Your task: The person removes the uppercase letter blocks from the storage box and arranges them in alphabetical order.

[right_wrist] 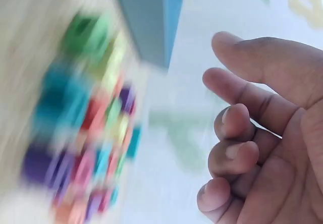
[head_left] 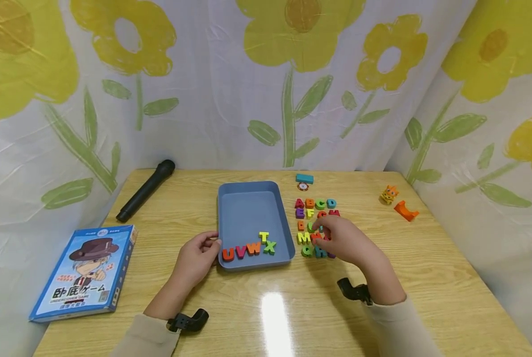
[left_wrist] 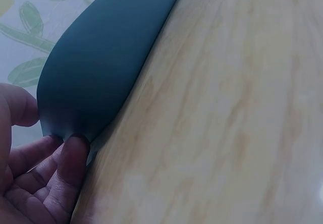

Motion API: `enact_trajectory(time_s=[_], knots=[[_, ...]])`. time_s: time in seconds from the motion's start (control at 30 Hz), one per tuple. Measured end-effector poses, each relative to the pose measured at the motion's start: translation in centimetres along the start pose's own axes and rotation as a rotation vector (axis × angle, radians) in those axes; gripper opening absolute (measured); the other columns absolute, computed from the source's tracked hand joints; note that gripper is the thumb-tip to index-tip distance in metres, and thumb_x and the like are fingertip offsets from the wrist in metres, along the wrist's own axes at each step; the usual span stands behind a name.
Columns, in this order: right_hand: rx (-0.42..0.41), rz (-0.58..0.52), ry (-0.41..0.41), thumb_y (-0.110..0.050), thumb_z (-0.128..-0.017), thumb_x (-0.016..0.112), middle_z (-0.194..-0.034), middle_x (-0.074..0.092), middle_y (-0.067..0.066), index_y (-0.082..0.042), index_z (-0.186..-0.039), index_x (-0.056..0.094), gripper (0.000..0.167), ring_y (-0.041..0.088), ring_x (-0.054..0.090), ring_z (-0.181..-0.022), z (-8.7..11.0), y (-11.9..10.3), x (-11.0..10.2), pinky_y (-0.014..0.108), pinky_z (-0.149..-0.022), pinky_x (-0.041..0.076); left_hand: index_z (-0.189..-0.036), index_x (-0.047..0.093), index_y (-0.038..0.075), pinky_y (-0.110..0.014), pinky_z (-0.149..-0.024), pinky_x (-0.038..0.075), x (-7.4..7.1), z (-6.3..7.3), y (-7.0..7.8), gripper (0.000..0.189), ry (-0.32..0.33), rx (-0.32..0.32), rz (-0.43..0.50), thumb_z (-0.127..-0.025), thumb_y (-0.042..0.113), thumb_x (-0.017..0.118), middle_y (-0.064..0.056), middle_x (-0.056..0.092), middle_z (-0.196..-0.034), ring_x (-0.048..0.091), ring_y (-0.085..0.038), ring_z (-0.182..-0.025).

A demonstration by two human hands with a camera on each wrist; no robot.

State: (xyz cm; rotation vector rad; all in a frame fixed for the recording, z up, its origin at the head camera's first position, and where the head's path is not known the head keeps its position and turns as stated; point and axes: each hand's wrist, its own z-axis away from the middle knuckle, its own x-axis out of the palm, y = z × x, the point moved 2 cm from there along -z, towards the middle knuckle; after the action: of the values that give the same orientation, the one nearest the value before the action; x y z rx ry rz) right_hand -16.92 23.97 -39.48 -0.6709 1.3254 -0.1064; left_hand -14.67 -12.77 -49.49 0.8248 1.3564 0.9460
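My left hand (head_left: 196, 258) grips the near left side of a blue-grey tray (head_left: 250, 208); the left wrist view shows thumb and fingers at the tray's edge. Inside the tray lie a red U (head_left: 228, 255), a magenta V (head_left: 241, 252), an orange W (head_left: 253, 249), a yellow T (head_left: 264, 236) and a green X (head_left: 269, 247). My right hand (head_left: 343, 240) hovers over rows of colored letters to the tray's right, hiding some. In the right wrist view its fingers curl loosely with nothing between thumb and index finger, and the letters (right_wrist: 60, 100) are blurred.
A black microphone (head_left: 146, 191) and a blue game box (head_left: 85, 272) lie on the left. Behind the letters are a teal block (head_left: 304, 178) and a small round token (head_left: 303, 187). At right sit a small orange-yellow figure (head_left: 388, 194) and an orange curved piece (head_left: 406, 211). Flowered curtains surround the table.
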Motion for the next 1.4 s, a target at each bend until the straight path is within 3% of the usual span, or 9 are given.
enact_trajectory(time_s=[0.1, 0.3, 0.37, 0.47, 0.63, 1.07, 1.2, 1.4], knots=[[-0.043, 0.043, -0.043, -0.017, -0.1, 0.08, -0.09, 0.061, 0.004, -0.004, -0.127, 0.075, 0.03, 0.019, 0.053, -0.079, -2.8, -2.9, 1.1, 0.037, -0.073, 0.048, -0.145, 0.069, 0.008, -0.024, -0.076, 0.055, -0.1, -0.1, -0.1, 0.04, -0.006, 0.002, -0.006, -0.11, 0.028, 0.066, -0.013, 0.075, -0.12, 0.067, -0.016, -0.095], [-0.069, 0.206, -0.179, -0.027, -0.102, 0.08, -0.13, 0.073, 0.01, -0.007, -0.133, 0.075, 0.037, 0.026, 0.068, -0.11, -7.7, -6.6, 4.0, 0.045, -0.097, 0.059, -0.145, 0.069, 0.009, -0.025, -0.078, 0.056, -0.1, -0.3, -0.3, 0.04, -0.009, 0.008, 0.002, -0.11, 0.027, 0.066, -0.012, 0.076, -0.119, 0.067, -0.016, -0.094], [-0.058, 0.263, -0.216, -0.03, -0.101, 0.081, -0.134, 0.073, 0.008, -0.009, -0.13, 0.076, 0.036, 0.026, 0.069, -0.117, -8.7, -7.2, 4.8, 0.046, -0.102, 0.059, -0.145, 0.069, 0.008, -0.024, -0.077, 0.056, -0.1, -0.2, -0.3, 0.04, -0.01, 0.006, 0.01, -0.109, 0.026, 0.066, -0.013, 0.076, -0.118, 0.067, -0.015, -0.093], [-0.039, 0.303, -0.253, -0.031, -0.099, 0.083, -0.126, 0.075, 0.006, -0.01, -0.124, 0.079, 0.033, 0.024, 0.069, -0.109, -9.6, -7.6, 5.5, 0.045, -0.097, 0.06, -0.145, 0.069, 0.008, -0.024, -0.076, 0.056, -0.1, -0.1, -0.2, 0.04, -0.014, 0.002, 0.023, -0.109, 0.026, 0.067, -0.013, 0.076, -0.117, 0.067, -0.015, -0.092], [-0.027, 0.331, -0.263, -0.031, -0.096, 0.086, -0.113, 0.076, 0.004, -0.01, -0.114, 0.08, 0.028, 0.019, 0.065, -0.094, -9.9, -7.4, 6.1, 0.042, -0.088, 0.061, -0.144, 0.069, 0.007, -0.024, -0.075, 0.056, 0.0, -0.1, -0.1, 0.04, -0.013, 0.002, 0.026, -0.109, 0.025, 0.067, -0.013, 0.075, -0.116, 0.066, -0.015, -0.091], [-0.062, 0.333, -0.222, -0.028, -0.095, 0.087, -0.118, 0.077, 0.005, -0.013, -0.117, 0.081, 0.027, 0.021, 0.069, -0.102, -10.2, -7.1, 6.6, 0.045, -0.092, 0.061, -0.143, 0.07, 0.008, -0.025, -0.075, 0.054, 0.0, -0.2, -0.2, 0.039, -0.006, -0.001, -0.002, -0.109, 0.025, 0.067, -0.011, 0.076, -0.115, 0.065, -0.016, -0.09], [-0.097, 0.289, -0.169, -0.026, -0.095, 0.087, -0.123, 0.076, 0.005, -0.012, -0.12, 0.079, 0.03, 0.021, 0.068, -0.101, -9.4, -6.9, 5.1, 0.043, -0.091, 0.06, -0.144, 0.07, 0.008, -0.025, -0.075, 0.054, 0.0, -0.2, -0.1, 0.039, -0.007, 0.0, -0.007, -0.109, 0.025, 0.067, -0.011, 0.076, -0.115, 0.065, -0.016, -0.09], [-0.108, 0.225, -0.091, -0.018, -0.097, 0.084, -0.12, 0.074, 0.009, -0.009, -0.124, 0.076, 0.029, 0.025, 0.066, -0.101, -6.6, -5.2, 1.0, 0.043, -0.09, 0.058, -0.145, 0.069, 0.008, -0.026, -0.077, 0.055, -0.1, -0.1, -0.1, 0.04, -0.012, 0.0, -0.007, -0.109, 0.027, 0.066, -0.011, 0.076, -0.117, 0.066, -0.016, -0.092]])
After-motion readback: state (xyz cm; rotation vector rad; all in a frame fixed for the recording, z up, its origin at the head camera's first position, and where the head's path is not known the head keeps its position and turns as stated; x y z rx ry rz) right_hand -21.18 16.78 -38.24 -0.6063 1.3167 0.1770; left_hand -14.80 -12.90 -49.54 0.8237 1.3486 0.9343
